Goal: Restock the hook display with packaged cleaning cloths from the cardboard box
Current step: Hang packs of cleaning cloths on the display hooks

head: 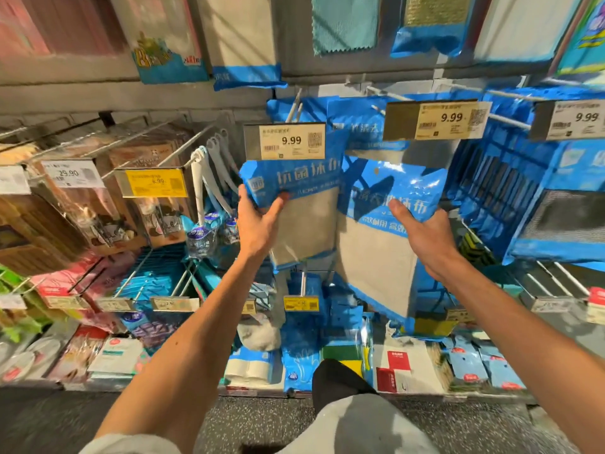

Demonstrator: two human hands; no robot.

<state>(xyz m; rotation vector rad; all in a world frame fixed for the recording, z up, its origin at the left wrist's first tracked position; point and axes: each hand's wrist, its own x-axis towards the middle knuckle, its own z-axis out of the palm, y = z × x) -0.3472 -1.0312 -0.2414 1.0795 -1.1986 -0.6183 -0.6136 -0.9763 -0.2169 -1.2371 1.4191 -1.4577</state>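
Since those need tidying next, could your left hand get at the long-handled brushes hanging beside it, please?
Probably not yet: the long-handled brushes hang just beside the left hand with nothing between, but it grips a cloth packet.

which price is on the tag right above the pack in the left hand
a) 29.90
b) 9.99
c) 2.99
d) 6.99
b: the tag hanging just above the cloth pack that the left hand grips reads 9.99; the right hand grips a second cloth pack beside it.
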